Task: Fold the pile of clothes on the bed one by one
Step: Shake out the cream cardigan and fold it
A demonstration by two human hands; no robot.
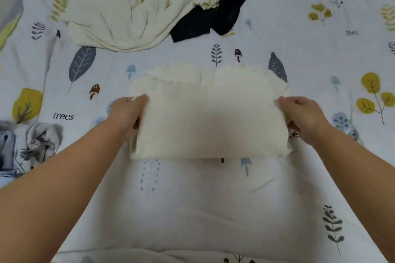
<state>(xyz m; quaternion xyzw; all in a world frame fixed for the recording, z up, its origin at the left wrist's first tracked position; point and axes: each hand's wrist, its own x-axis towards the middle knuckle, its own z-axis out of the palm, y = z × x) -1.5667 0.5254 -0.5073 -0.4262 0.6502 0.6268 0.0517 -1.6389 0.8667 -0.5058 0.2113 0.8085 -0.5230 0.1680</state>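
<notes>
A cream ribbed garment (209,113) with a scalloped far edge lies folded into a rectangle in the middle of the bed. My left hand (128,113) grips its left edge, fingers on top and thumb underneath. At the opposite side, my right hand (299,113) grips the right edge the same way. The near fold is lifted slightly off the sheet. Farther back lies the unfolded pile: a crumpled cream top (128,6) and a black garment (222,4) partly under it.
The bed is covered by a white sheet (192,209) printed with leaves, trees and mushrooms. A bunched grey-and-white printed fabric (27,145) sits at the left edge.
</notes>
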